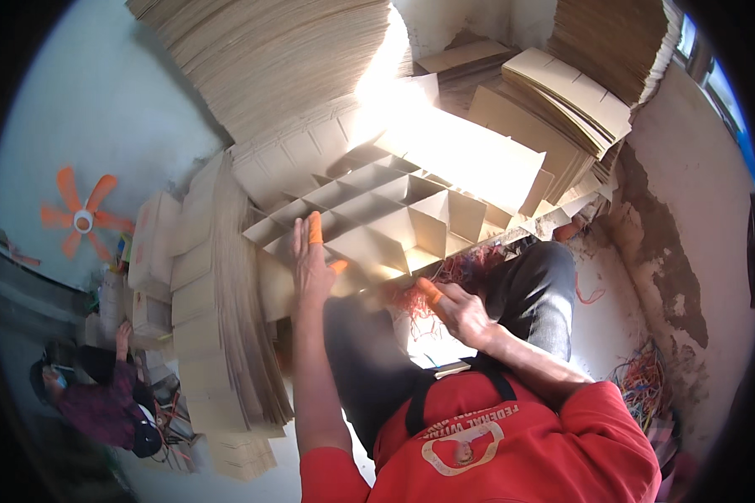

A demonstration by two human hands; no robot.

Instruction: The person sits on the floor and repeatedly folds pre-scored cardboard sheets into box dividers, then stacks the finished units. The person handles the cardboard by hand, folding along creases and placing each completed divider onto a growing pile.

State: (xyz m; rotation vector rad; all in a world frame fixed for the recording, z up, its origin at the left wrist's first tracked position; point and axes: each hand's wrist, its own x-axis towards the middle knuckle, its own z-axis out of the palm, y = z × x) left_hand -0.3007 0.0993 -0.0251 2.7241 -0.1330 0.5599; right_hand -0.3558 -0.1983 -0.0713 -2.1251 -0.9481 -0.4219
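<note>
A cardboard divider grid (377, 217) of interlocked slotted strips lies on the work surface before me, its cells facing up. My left hand (314, 267) is at the grid's left side, fingers straight and together, thumb apart; it seems to touch the outer strips. Orange finger cots cover its thumb and one finger. Just below the grid's near corner, over my lap, is my right hand (465, 311), apart from the grid. Its pointing finger wears an orange cot, and the other fingers curl under, so their inner side is hidden. A sunlit cardboard sheet (472, 160) stands against the grid's far right side.
Tall cardboard stacks (289, 63) rise behind the surface. More cardboard strips (566, 94) lie at the right, and another stack (207, 302) stands at the left. Tangled red twine (418, 302) hangs below the surface. Far left are an orange fan (83, 220) and another person (104, 402).
</note>
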